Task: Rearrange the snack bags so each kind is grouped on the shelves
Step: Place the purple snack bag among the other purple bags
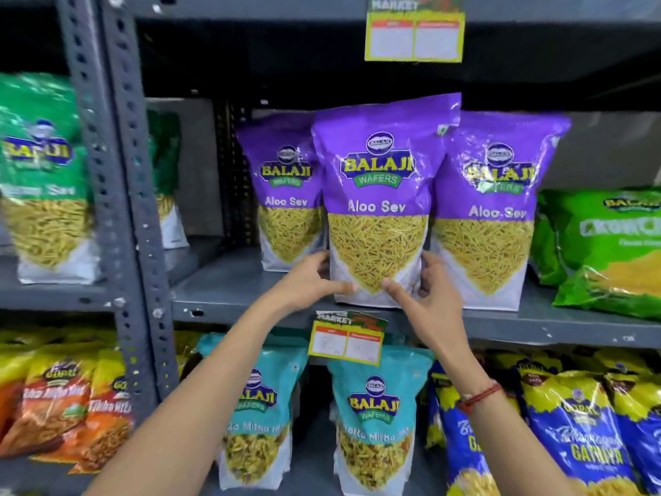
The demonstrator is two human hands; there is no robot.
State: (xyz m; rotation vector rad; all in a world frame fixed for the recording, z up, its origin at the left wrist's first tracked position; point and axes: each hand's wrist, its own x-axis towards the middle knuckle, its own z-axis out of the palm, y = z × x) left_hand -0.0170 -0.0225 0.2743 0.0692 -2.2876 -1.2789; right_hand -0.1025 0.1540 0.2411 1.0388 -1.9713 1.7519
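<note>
— Flanking my centre Aloo Sev bag?
— Two purple Aloo Sev bags; green bag lies rightward.
— Hands?
— My left hand and right hand grasp its base, upright on the shelf.

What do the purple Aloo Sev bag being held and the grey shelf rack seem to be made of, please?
The middle purple Aloo Sev bag: seemingly glossy plastic film, since it creases and glints, with a clear window showing the yellow sev. The grey shelf and its perforated upright: apparently painted metal, given the punched holes and chipped spots.
</note>
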